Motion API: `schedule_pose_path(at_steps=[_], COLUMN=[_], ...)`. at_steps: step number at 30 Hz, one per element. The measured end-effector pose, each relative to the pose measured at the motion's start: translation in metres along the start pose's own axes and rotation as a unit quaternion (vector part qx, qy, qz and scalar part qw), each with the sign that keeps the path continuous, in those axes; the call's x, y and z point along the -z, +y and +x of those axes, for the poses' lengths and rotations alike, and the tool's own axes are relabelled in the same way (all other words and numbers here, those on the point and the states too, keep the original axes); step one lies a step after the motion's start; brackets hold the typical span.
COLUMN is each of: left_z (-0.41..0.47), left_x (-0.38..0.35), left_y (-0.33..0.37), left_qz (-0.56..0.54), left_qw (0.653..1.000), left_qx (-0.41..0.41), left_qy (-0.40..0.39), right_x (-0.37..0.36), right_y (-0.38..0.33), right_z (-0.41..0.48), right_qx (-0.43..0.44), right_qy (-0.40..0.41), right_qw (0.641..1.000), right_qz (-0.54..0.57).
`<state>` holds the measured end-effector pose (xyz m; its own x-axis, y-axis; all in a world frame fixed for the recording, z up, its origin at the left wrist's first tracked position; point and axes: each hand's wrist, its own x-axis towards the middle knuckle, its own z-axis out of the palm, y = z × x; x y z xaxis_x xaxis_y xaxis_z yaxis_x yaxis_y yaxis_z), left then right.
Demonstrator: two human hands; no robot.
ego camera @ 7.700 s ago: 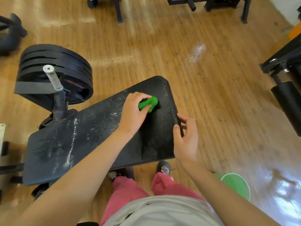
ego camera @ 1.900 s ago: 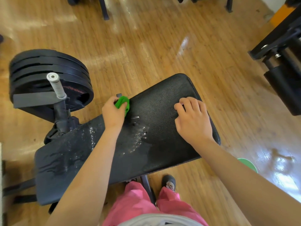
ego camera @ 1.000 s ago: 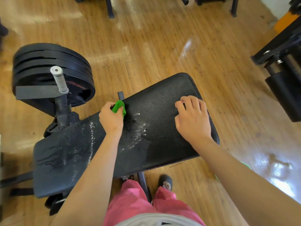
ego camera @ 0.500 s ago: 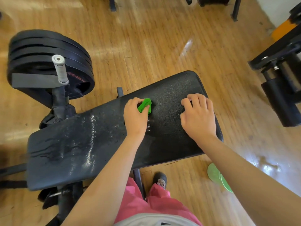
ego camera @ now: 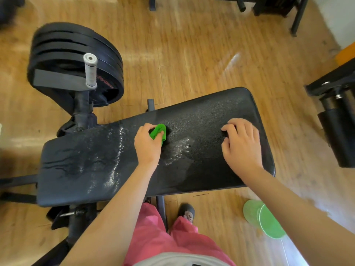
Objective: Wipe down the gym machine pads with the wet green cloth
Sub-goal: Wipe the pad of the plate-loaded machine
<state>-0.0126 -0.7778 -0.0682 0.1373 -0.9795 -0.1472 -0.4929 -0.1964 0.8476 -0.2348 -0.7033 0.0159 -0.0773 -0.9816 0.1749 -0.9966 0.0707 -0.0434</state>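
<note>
The wood-plank floor (ego camera: 192, 54) fills the view, glossy and with a pale glare at the lower right. Across it lies the long black pad (ego camera: 211, 116), slanting from lower left up to the right. It is wet in two places: streaks and beads on its left half (ego camera: 107, 156) and a smaller foamy patch (ego camera: 178, 150) near its middle. The right end looks dry and pebbled.

Behind the pad's left end stands a stack of black plates (ego camera: 63, 47) on edge. They carry small red lettering (too blurred to read). A grey handle (ego camera: 90, 72) rises in front of them. Another black machine (ego camera: 338, 131) juts in from the right edge, well apart from the pad.

The person stands at the pad's near side in pink trousers (ego camera: 157, 233), with one dark shoe (ego camera: 186, 213) showing a small cartoon figure. A green tub (ego camera: 263, 219) sits on the floor just right of the feet, partly hidden by the right forearm.

The right grip (ego camera: 242, 144) rests palm down on the pad's right part, fingers bent, tips on the vinyl, holding nothing. The left grip (ego camera: 147, 145) is curled tight round the bunched green cloth (ego camera: 158, 131), which is held against the pad near its far edge, just left of the foamy patch.
</note>
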Motion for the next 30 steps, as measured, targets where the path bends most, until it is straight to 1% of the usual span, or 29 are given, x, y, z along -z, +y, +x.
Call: schedule_pose_path(at_steps=[3,6,10,12,16,19,23,25,28,30], left_z=[0.001,0.001,-0.003,-0.013,-0.042,-0.045,-0.041,-0.040,-0.036,-0.034], left_x=[0.000,0.002,-0.003,-0.010,-0.036,-0.043,-0.029,-0.016,0.002,0.005], left_y=[0.002,0.004,0.008,0.026,0.067,0.066,0.042,0.025,0.001,-0.001], left_qz=[-0.038,-0.063,-0.047,-0.055,-0.065,-0.081,-0.036,-0.020,-0.011,-0.008], left_qw=[0.999,0.996,0.997,0.998,0.992,0.988,0.990,0.992,0.997,0.999], left_qx=[0.029,0.053,0.060,0.038,-0.077,-0.088,-0.107,-0.098,-0.050,-0.022], left_qy=[0.015,0.019,0.025,0.004,-0.079,-0.092,-0.090,-0.081,-0.055,-0.047], right_x=[-0.010,-0.011,-0.010,-0.011,-0.011,-0.012,-0.014,-0.014,-0.015,-0.015], right_y=[-0.019,-0.022,-0.024,-0.026,-0.026,-0.025,-0.025,-0.024,-0.025,-0.025], right_z=[-0.011,-0.010,-0.009,-0.008,-0.008,-0.008,-0.008,-0.009,-0.009,-0.009], right_qx=[0.023,0.012,0.010,0.009,0.011,0.012,0.015,0.014,0.012,0.012], right_qy=[-0.040,-0.073,-0.084,-0.083,-0.068,-0.061,-0.055,-0.053,-0.053,-0.051], right_qw=[0.997,0.992,0.989,0.989,0.990,0.990,0.990,0.990,0.990,0.990], right_qz=[-0.063,-0.100,-0.121,-0.123,-0.125,-0.126,-0.130,-0.129,-0.127,-0.129])
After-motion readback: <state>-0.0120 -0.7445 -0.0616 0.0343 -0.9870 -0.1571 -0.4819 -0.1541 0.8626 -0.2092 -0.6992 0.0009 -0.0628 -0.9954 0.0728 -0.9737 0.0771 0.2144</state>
